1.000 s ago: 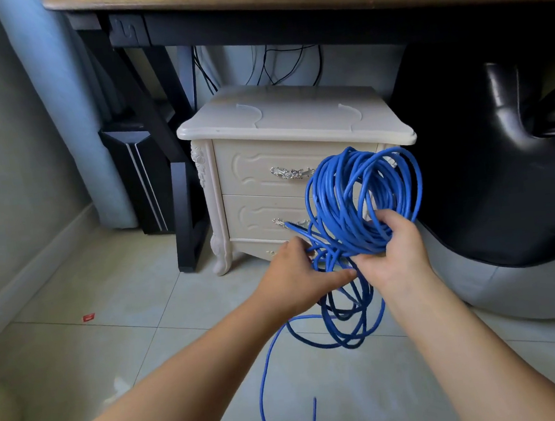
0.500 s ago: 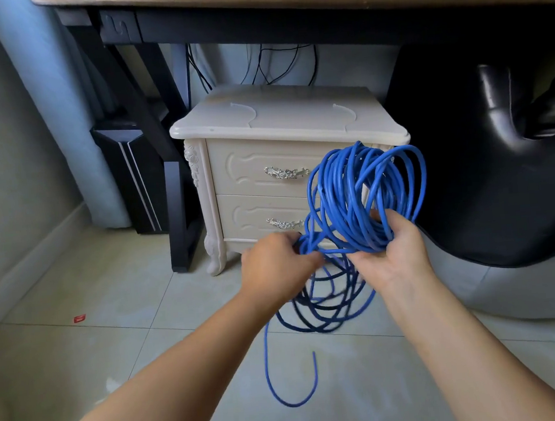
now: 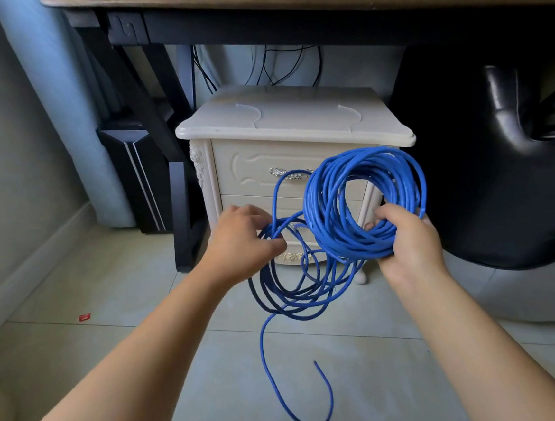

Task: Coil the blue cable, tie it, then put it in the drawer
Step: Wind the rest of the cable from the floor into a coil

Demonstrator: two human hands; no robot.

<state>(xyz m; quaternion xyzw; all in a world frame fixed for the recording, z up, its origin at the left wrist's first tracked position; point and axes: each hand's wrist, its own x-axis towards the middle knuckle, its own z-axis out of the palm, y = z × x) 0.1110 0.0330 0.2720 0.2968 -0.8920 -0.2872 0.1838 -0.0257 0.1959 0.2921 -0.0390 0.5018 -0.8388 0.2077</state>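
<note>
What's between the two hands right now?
In the head view, slack loops of the blue cable hang between left hand and right hand, white cabinet behind.

The right hand gripped the coiled blue cable; the left hand held loose loops before the closed drawer.

A blue cable, partly wound into a thick upright coil, is gripped at its lower edge by the right hand. Looser loops sag from the left hand, and one free end trails down in a hook. Behind it, the cream top drawer is closed.
</note>
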